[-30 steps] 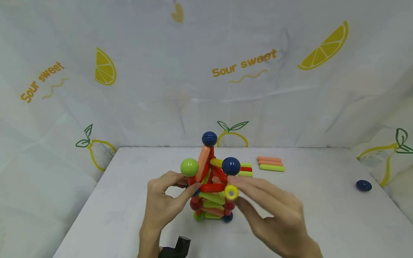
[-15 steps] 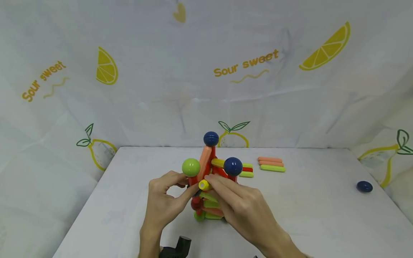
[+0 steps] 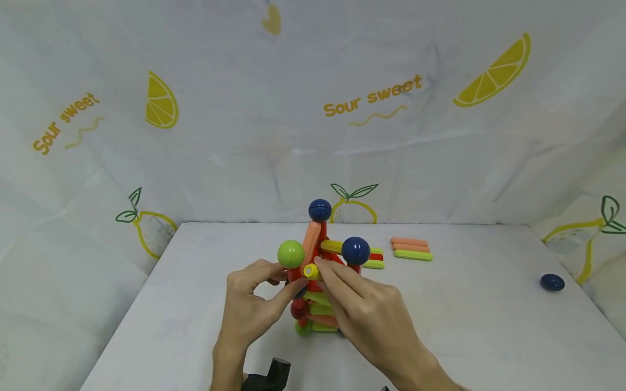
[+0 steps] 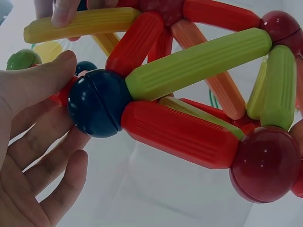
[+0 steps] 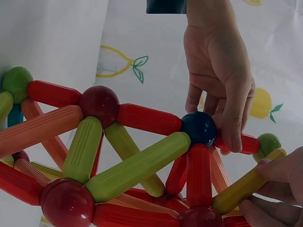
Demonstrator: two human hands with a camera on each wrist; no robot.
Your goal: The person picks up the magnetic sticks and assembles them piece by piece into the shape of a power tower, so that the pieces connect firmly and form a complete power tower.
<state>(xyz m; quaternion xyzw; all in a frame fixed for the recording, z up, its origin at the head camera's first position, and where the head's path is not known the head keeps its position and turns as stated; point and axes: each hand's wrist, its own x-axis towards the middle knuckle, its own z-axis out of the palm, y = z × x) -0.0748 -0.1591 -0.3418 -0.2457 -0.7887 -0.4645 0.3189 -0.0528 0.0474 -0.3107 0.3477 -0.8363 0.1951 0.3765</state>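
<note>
While the left hand (image 3: 254, 304) braces the toy from its left side, thumb and curled fingers pinching a ribbed red rod (image 4: 59, 94) beside a glossy dark blue ball (image 4: 97, 101), the structure (image 3: 320, 282) stands upright at the middle of the white counter (image 3: 479, 331). It is a lattice of smooth plastic: ridged, round-ended rods in red, orange, lime and yellow, joined at shiny balls, with a lime ball (image 3: 290, 254) just above the left hand's fingers, a navy ball (image 3: 320, 209) at the top and another navy ball (image 3: 355, 250) to the right. The right hand (image 3: 367, 317) comes in from the near right, its thumb and fingertips pinching a yellow rod (image 3: 313, 271) by its end; the rod lies against the structure's upper front, between the lime ball and the right navy ball, and the left-wrist view shows it stretching across the upper rods. Farther right, well apart from both hands, three loose rods (image 3: 411, 248), two orange and one lime, lie side by side on the counter, and a lone navy ball (image 3: 552, 282) rests near the right edge. A second ago the right hand held the yellow rod lower and out to the right of the structure; it has since carried it up and leftward onto the frame, while the left hand has kept its grip.
</note>
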